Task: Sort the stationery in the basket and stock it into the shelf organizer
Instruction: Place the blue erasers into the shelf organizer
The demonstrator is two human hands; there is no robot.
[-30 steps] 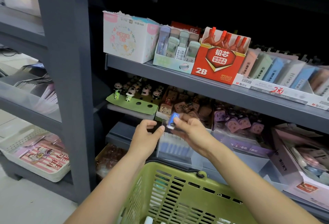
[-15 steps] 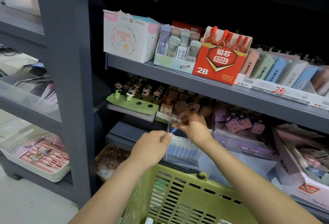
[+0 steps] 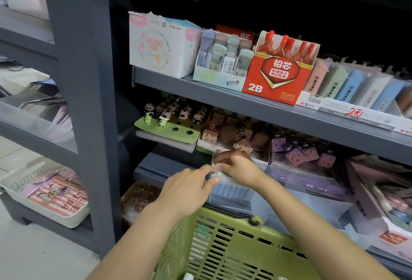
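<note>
The blue item has gone down from above the clear organizer bin (image 3: 231, 195) into it. Both hands, left hand (image 3: 189, 187) and right hand (image 3: 236, 167), pinch something small at its rim, so stocking looks nearly done.

Up on the shelf above me there's a red 2B lead box (image 3: 276, 79), with a white floral box (image 3: 159, 45) further left. One level down, little panda figures (image 3: 165, 113) stand on a green holed card. Off to my left sits a white tray (image 3: 26, 199) holding a pink striped pack.
</note>
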